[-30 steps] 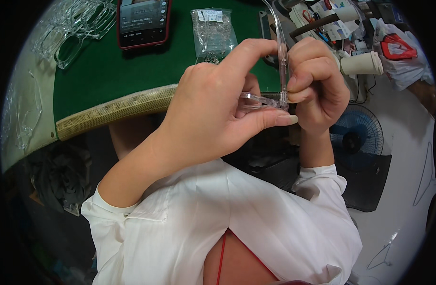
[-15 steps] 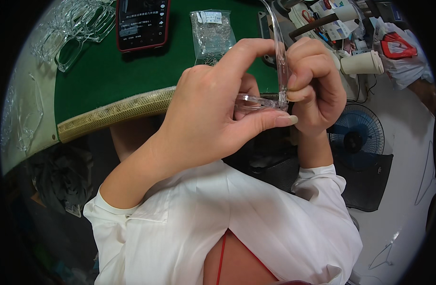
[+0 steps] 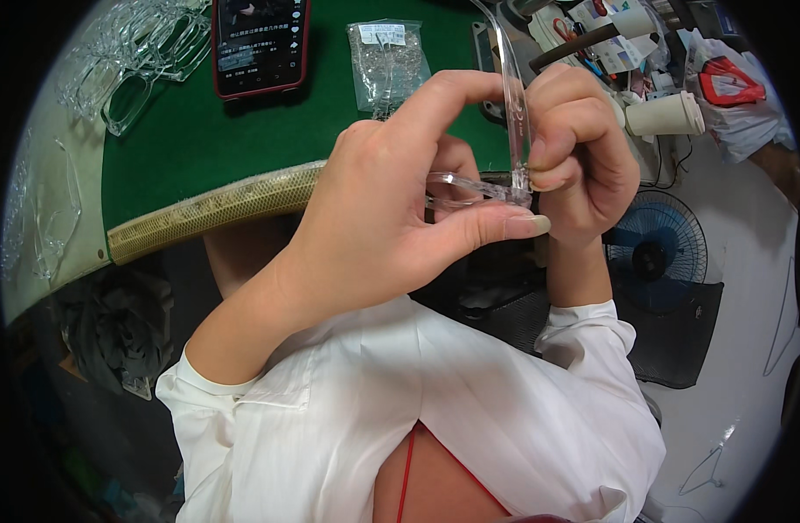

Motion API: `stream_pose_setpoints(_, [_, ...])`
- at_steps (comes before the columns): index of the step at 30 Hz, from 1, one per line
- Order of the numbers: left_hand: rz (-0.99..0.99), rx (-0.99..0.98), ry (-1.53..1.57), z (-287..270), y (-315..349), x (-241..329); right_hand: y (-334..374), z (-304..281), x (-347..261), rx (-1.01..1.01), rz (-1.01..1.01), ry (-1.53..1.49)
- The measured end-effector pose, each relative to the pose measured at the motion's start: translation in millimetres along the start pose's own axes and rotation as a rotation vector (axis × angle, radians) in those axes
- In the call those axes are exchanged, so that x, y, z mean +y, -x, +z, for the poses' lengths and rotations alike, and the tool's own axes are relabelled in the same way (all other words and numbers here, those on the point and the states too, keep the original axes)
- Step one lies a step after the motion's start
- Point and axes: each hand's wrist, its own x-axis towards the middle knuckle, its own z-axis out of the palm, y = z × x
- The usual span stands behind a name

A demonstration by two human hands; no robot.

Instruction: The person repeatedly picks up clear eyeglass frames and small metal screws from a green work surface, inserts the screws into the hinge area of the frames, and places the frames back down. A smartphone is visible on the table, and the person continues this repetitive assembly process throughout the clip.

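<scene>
Above the table's front edge, my left hand (image 3: 374, 205) grips a clear plastic eyeglass frame (image 3: 471, 183), its thumb stretched along the near side and its index finger reaching across to the temple arm. That clear temple arm (image 3: 515, 105) stands upright from the frame's hinge corner, pointing away from me. On the right of this corner, my right hand (image 3: 583, 152) is closed, thumb and fingertips pinched together at the hinge. Whatever lies between those fingertips is too small or hidden to make out. Part of the frame is covered by my left hand.
A green mat (image 3: 190, 152) covers the table, with a gold-patterned edge strip (image 3: 217, 209). On it lie a red-cased phone (image 3: 260, 52) and a plastic bag of small metal parts (image 3: 389, 65). Several clear frames (image 3: 138, 52) pile at far left. A paper cup (image 3: 666, 114) and a fan (image 3: 651, 253) are right.
Both hands keep nearly the same pose at the hinge, with only a slight shift of the fingers. The picture on the phone screen has changed.
</scene>
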Motion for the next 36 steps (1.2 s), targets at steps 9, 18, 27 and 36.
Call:
stream_pose_setpoints(9, [-0.055, -0.028, 0.157, 0.3, -1.1, 1.8, -2.8, -2.6, 3.0, -0.024, -0.045, -0.026])
stream_pose_setpoints(18, [-0.066, -0.034, 0.245, -1.5, -1.9, 2.5, -5.1, -4.3, 3.6, -0.050, -0.048, -0.070])
stream_pose_setpoints(27, [0.007, -0.011, 0.149, -2.3, -3.0, -0.1, -1.8, -1.0, 0.1, -0.014, 0.074, -0.137])
stream_pose_setpoints(36, [-0.032, -0.033, 0.160, -4.3, -3.0, 1.4, -1.2, -4.1, 3.5, -0.011, 0.109, -0.177])
